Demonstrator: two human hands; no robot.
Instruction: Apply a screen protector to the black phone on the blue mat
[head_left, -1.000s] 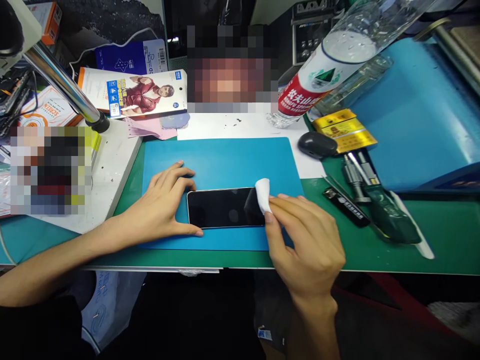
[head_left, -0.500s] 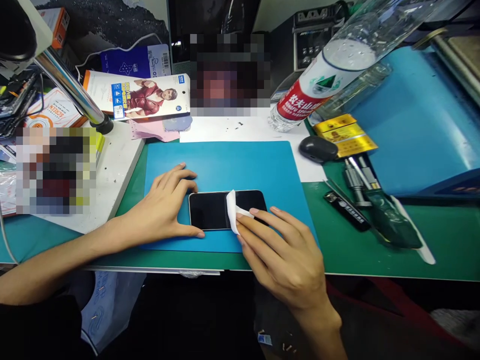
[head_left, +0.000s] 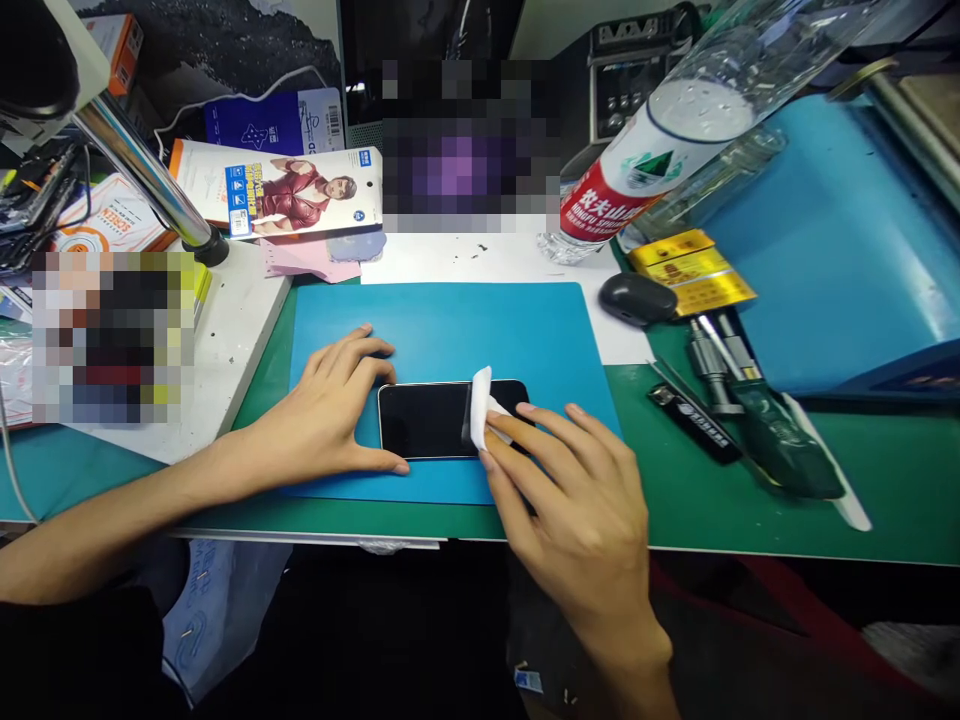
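Observation:
A smartphone (head_left: 424, 420) with a dark screen lies flat and lengthwise on a blue mat (head_left: 450, 325). At its left end, my left hand (head_left: 330, 410) steadies it, thumb along the near edge and forefinger at the far corner. The other left fingers rest on the mat. My right hand (head_left: 577, 500) pinches a folded white wipe (head_left: 481, 405) between thumb and fingers, pressed onto the right half of the screen. That hand covers the phone's near right corner.
Right of the mat are a black mouse (head_left: 637, 298), a gold box (head_left: 694, 272), screwdrivers (head_left: 712, 365) and a dark green pouch (head_left: 791, 440). Behind stands a large water bottle (head_left: 630, 175). A lamp post (head_left: 146, 175) and a white board (head_left: 225, 350) are on the left.
My right hand has slid the wipe a little to the right and away from me along the screen. The left hand and the smartphone have stayed in place.

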